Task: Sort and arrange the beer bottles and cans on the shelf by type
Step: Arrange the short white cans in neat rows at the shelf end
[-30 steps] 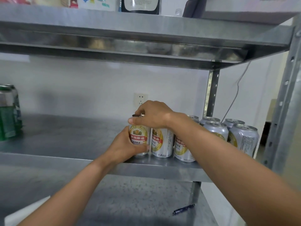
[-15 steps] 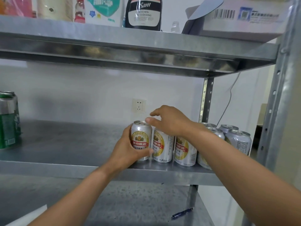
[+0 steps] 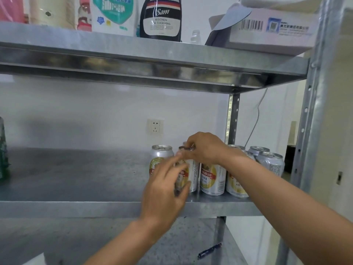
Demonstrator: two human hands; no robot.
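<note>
Right hand point(image 3: 206, 150) sits on top of the second can point(image 3: 193, 175) in the front row, fingers point(image 3: 193, 140) pinching its rim from above. I'd guess it's a top grip because the neighbours stand touching on either side and leave no room round the body. Left hand point(image 3: 164, 190) hovers in front of that same can with fingers spread, but it's blurred, so I cannot tell whether they're grasping it or loose. The silver-and-gold cans point(image 3: 213, 178) stand upright in a tight group at the right end of the shelf point(image 3: 76, 207), labels facing out, which reads as one type gathered together. Far left, something green point(image 3: 2, 159) stands well apart, likely the other type.
</note>
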